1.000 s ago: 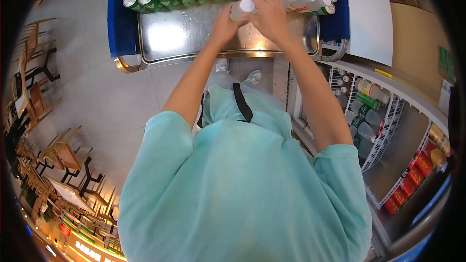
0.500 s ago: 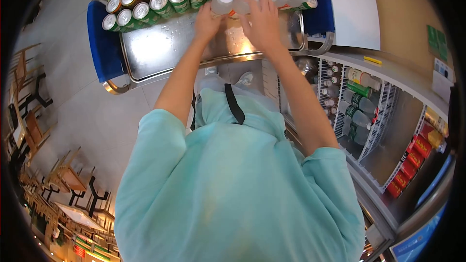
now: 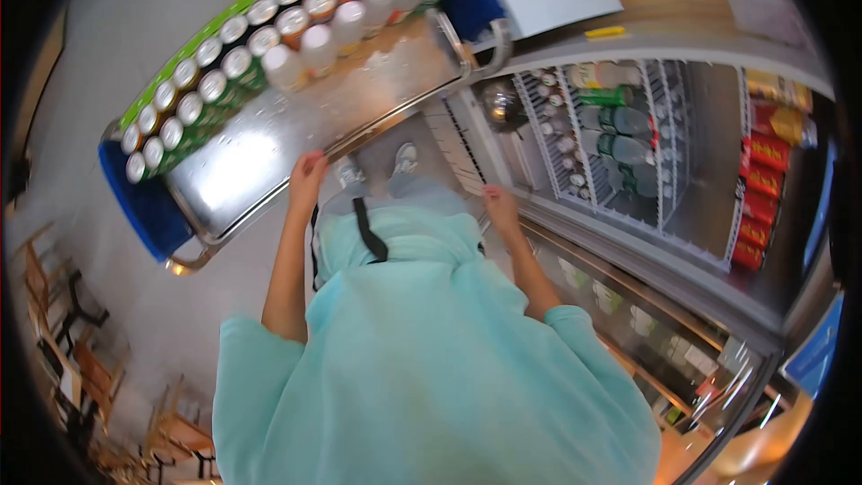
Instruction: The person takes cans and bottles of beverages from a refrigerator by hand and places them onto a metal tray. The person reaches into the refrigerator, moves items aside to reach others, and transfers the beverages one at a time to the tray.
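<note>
My left hand (image 3: 307,172) hangs by the near rim of a metal cart tray (image 3: 296,139), empty, its fingers loosely bent. Away from the cart, my right hand (image 3: 499,204) is raised at my side near the open fridge (image 3: 530,202), also holding nothing, fingers loosely parted and a little blurred. A row of white-capped bottles (image 3: 285,70) stands upright on the tray's right half. Green drink cans (image 3: 212,88) continue that front row to the left, and more cans (image 3: 262,13) stand behind them against a green edging strip (image 3: 211,25).
Blue bins (image 3: 148,202) hang at the cart's ends. Bottles (image 3: 620,148) and red packs (image 3: 760,207) fill parts of the fridge racks. A yellow object (image 3: 604,32) lies on the ledge above. Wooden chairs (image 3: 99,368) stand at the lower left.
Both hands have let go of the bottles and drawn back from the row. The view has turned right, so the cart now sits tilted at upper left and more of the fridge shows.
</note>
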Available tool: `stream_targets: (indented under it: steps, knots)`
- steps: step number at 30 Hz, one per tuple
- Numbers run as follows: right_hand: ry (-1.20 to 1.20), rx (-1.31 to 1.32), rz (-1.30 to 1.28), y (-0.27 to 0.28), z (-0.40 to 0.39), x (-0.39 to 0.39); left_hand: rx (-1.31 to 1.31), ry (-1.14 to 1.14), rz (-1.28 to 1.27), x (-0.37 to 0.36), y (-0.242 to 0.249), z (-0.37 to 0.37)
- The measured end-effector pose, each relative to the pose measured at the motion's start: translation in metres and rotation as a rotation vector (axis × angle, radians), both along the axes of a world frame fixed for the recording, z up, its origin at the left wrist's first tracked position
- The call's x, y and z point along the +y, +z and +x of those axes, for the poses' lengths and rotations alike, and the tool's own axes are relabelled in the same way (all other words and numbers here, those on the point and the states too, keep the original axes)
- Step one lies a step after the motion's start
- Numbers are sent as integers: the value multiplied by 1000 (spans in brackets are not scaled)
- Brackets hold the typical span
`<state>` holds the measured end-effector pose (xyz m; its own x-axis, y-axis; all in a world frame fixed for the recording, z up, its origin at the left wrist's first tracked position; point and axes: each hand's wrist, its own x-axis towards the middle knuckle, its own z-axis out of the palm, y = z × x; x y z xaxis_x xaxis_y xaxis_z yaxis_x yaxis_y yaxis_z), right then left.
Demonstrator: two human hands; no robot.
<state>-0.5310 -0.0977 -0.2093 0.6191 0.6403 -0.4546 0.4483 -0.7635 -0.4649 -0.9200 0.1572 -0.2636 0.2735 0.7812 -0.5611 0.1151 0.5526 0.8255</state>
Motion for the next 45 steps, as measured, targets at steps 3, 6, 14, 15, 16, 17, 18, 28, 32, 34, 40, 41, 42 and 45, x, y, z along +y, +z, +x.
stream_targets:
  steps: [3,6,14,15,16,17,18,28,32,34,40,41,42,45]
  knots:
    - [-50,39,150,-13,3,-11,-55,-94,-40,-33,-43,0]
    - [-86,6,248,13,4,16,-2,-214,-56,-38,-23,25]
    - [-154,-212,688,197,81,109,-128,-504,250,28,72,156]
    - [-150,-249,746,219,96,114,-159,-518,257,32,92,179]
    - [-125,-284,804,237,114,116,-190,-532,262,35,113,203]
    - [-96,-318,862,254,134,117,-192,-575,305,35,134,227]
    - [-83,-338,857,276,152,118,-194,-614,348,33,155,251]
    - [-129,-159,909,303,435,127,-560,-811,693,-33,291,503]
    - [-77,-224,791,293,537,153,-641,-716,778,-42,315,592]
    - [-143,-240,804,292,565,173,-585,-674,862,-38,317,626]
    - [-340,-275,782,291,613,226,-546,-555,816,-21,303,671]
    - [-364,-283,777,291,618,235,-545,-549,797,-18,299,672]
    - [-378,-295,768,290,625,242,-543,-542,780,-16,296,672]
    - [-397,-330,745,292,640,250,-555,-476,753,-18,293,673]
